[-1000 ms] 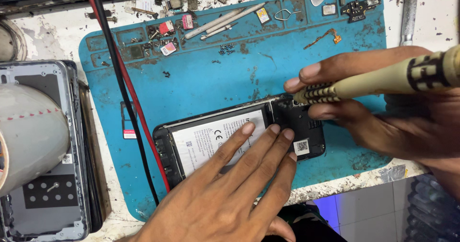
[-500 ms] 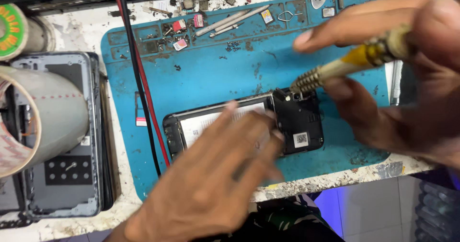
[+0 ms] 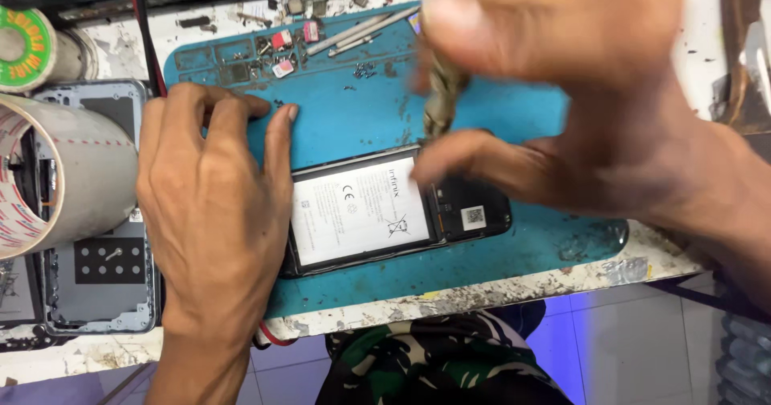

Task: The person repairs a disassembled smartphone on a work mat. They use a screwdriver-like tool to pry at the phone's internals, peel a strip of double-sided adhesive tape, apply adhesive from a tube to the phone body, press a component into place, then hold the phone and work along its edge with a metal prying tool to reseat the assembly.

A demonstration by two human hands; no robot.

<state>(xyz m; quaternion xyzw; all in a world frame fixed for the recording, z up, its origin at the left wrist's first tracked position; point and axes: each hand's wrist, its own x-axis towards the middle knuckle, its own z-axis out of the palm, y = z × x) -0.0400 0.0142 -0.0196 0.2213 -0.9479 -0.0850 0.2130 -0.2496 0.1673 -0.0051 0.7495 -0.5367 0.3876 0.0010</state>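
**Opened phone on mat, right hand blurred over it with a tool**

Hidden / unclear first:
- Right hand (image 3: 594, 108) is sitting close to the lens and motion-blurred, covering the mat's 1–3 o'clock area and the phone's top right corner.
- Screwdriver (image 3: 440, 100) is showing only as a smeared, knurled shaft between thumb and fingers; tip is unreadable, can't tell if it's touching the phone.
- Left hand (image 3: 213, 212) is covering the left end of the phone (image 3: 377, 212); that edge is not visible.
- Grey back cover (image 3: 108, 268) at 9 o'clock is partly hiding behind the tape roll (image 3: 56, 176); solder spool (image 3: 24, 44) is getting cut off by the frame at 10 o'clock.
- Small parts along the mat's 12 o'clock edge are too small to identify beyond tweezers (image 3: 361, 32) and loose screws.

Grip:
- Right hand: fingers are pinching closed round the screwdriver shaft, thumb on top, fingers curling beneath.
- Left hand: lying flat and spread, palm down, holding nothing, fingertips pointing to 12 o'clock on the blue mat (image 3: 498, 268), heel overlapping the phone's left end.

Position:
- Phone is lying back-open at mat centre, long axis running 9 to 3 o'clock, battery (image 3: 357, 208) exposed, board end at 3 o'clock.
- Red cable (image 3: 136, 20) is running along the mat's 9 o'clock side.
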